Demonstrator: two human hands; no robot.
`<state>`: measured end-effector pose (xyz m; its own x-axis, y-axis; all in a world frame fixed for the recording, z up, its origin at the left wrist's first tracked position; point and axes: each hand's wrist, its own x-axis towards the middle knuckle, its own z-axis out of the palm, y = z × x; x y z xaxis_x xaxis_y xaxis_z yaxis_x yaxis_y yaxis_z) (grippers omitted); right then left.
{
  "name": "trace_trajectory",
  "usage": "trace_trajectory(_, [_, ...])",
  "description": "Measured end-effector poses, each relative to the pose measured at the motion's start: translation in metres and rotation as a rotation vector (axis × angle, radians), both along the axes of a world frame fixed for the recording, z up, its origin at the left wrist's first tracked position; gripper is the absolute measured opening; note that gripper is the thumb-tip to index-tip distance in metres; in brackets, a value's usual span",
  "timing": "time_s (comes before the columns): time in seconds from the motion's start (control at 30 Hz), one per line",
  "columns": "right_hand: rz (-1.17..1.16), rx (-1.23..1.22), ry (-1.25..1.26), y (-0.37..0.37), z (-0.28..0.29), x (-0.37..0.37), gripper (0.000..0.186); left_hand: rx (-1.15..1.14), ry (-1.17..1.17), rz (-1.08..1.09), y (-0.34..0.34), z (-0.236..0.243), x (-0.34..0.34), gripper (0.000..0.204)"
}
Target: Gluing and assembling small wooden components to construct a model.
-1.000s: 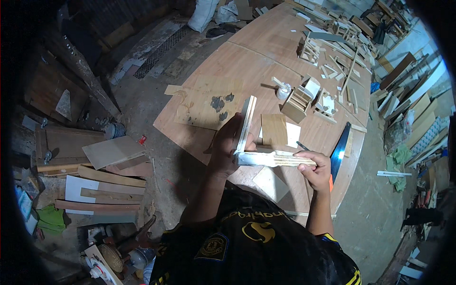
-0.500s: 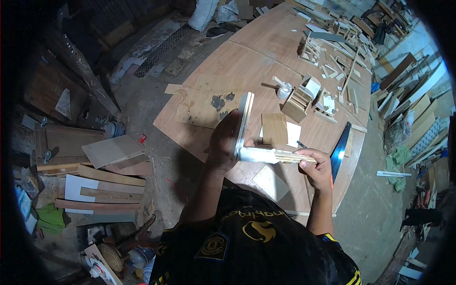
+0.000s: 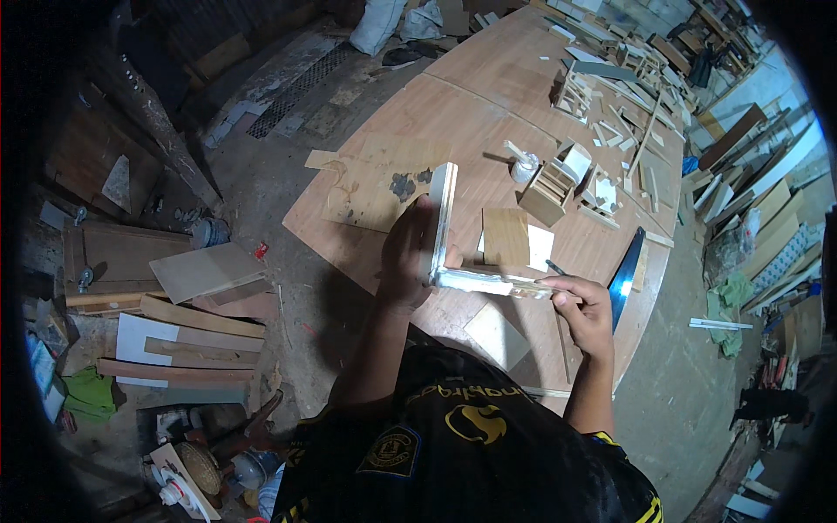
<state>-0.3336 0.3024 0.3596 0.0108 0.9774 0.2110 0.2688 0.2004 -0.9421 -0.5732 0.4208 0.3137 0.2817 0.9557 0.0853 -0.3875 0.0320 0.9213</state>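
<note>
An L-shaped piece of layered plywood (image 3: 443,213) is held over the table, with wet-looking white coating along the edge of its horizontal arm (image 3: 479,283). My left hand (image 3: 405,261) is closed round the upright arm near the corner. My right hand (image 3: 582,314) pinches the right end of the horizontal arm between thumb and fingers. Beyond them lie a pale wooden square (image 3: 504,234) on a white sheet (image 3: 539,247), and a saw with a blue-tinted blade (image 3: 628,283). A white pot (image 3: 523,172) with a stick in it stands beside small wooden boxes (image 3: 545,196).
The large plywood table (image 3: 462,96) carries many offcuts and small frames (image 3: 619,122) at the back right. Boards lean along the right side (image 3: 776,218). Stacked boards (image 3: 192,349) and panels lie at the left, and a white sack (image 3: 370,26) is at the back.
Both hands and the L-shaped piece have risen a little and shifted slightly away from my body and to the left. The grip of both hands looks the same.
</note>
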Motion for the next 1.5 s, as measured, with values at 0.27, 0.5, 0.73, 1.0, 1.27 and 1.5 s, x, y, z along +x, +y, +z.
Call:
trace_trajectory(0.27, [0.006, 0.047, -0.129, -0.005, 0.006, 0.005, 0.023, 0.096, -0.193, -0.142, -0.006, 0.010, 0.002, 0.039])
trace_trajectory(0.5, [-0.076, 0.139, -0.096, 0.000, 0.003, -0.006, 0.030, -0.058, -0.405, -0.155, -0.013, 0.012, 0.008, 0.041])
trace_trajectory(0.73, [-0.009, 0.098, -0.017, -0.005, -0.003, 0.002, 0.033, -0.281, -0.824, -0.486, -0.001, 0.017, 0.005, 0.042])
trace_trajectory(1.0, [-0.051, 0.131, -0.087, 0.000, 0.003, -0.001, 0.026, -0.256, -0.702, -0.353, -0.001, 0.013, 0.005, 0.043])
trace_trajectory(1.27, [-0.096, 0.121, -0.132, 0.001, 0.012, -0.007, 0.022, 0.098, -0.105, 0.273, -0.008, -0.005, 0.019, 0.037])
trace_trajectory(1.5, [-0.055, 0.146, -0.155, 0.001, 0.006, -0.001, 0.022, -0.232, -0.290, 0.120, -0.003, -0.007, 0.011, 0.036])
